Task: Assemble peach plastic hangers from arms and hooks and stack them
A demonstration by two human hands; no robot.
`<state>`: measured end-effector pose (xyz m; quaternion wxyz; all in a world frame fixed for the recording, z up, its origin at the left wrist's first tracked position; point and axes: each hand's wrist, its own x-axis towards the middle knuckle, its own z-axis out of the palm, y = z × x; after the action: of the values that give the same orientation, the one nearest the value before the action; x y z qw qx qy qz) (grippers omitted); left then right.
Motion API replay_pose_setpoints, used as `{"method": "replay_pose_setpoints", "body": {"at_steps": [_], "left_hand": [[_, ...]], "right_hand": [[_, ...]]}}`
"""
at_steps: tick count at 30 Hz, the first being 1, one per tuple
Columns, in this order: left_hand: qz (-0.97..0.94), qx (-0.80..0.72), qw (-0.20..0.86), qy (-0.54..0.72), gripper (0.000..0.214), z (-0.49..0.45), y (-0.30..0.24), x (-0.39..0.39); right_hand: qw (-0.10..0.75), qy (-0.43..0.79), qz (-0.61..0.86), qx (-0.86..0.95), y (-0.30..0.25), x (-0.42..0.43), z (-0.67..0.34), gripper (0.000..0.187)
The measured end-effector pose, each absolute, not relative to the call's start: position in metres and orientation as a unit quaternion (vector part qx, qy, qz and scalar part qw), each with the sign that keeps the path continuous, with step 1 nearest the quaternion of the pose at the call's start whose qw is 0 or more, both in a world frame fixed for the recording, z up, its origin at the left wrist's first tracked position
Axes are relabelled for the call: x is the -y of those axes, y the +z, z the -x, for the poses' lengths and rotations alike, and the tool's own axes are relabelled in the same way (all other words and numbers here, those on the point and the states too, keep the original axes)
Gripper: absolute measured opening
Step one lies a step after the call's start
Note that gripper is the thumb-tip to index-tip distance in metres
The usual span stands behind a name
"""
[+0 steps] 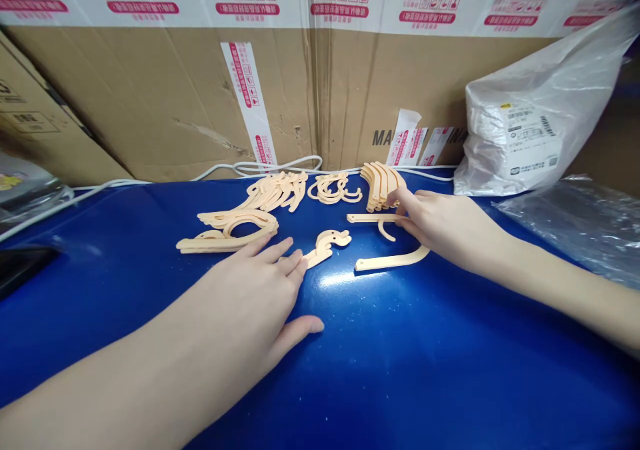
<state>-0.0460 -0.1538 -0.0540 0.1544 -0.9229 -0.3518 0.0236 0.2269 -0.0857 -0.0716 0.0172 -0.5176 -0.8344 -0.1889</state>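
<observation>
Several flat peach-coloured plastic hook pieces lie on a shiny blue table [400,370]. My left hand [255,290] rests palm down, fingers stretched, its fingertips touching a small curled hook piece [330,242] and the end of a flat pile of hooks [227,230]. My right hand [440,227] lies over a long curved arm piece [390,261], its fingers pinching a hanger piece with a hook [373,220]. Just beyond its fingertips stands a stack of curved pieces [381,183]. More hooks [280,190] and small curled hooks [334,189] lie further back.
Big cardboard boxes [310,90] with red-printed white tape wall off the back. White cables [125,185] run along their foot. A white plastic bag with a label [530,123] and clear film [575,223] sit at right. A dark object [20,267] lies at the left edge.
</observation>
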Motion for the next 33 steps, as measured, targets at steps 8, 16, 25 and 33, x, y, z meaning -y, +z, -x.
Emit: {"method": "replay_pose_setpoints", "body": {"at_steps": [8, 16, 25, 33], "left_hand": [[0.914, 0.355, 0.194, 0.019, 0.055, 0.051, -0.056, 0.16], [0.889, 0.405, 0.215, 0.001, 0.051, 0.037, -0.049, 0.16], [0.88, 0.409, 0.236, -0.043, 0.021, 0.025, -0.069, 0.125], [0.88, 0.426, 0.205, -0.036, 0.024, 0.024, -0.072, 0.123]], "right_hand": [[0.019, -0.217, 0.491, 0.843, -0.075, 0.084, -0.226, 0.006], [0.028, -0.245, 0.459, 0.854, -0.076, 0.082, -0.225, 0.009], [0.027, -0.261, 0.428, 0.865, -0.075, 0.082, -0.224, 0.015], [0.037, -0.264, 0.429, 0.863, -0.075, 0.082, -0.226, 0.015]]}}
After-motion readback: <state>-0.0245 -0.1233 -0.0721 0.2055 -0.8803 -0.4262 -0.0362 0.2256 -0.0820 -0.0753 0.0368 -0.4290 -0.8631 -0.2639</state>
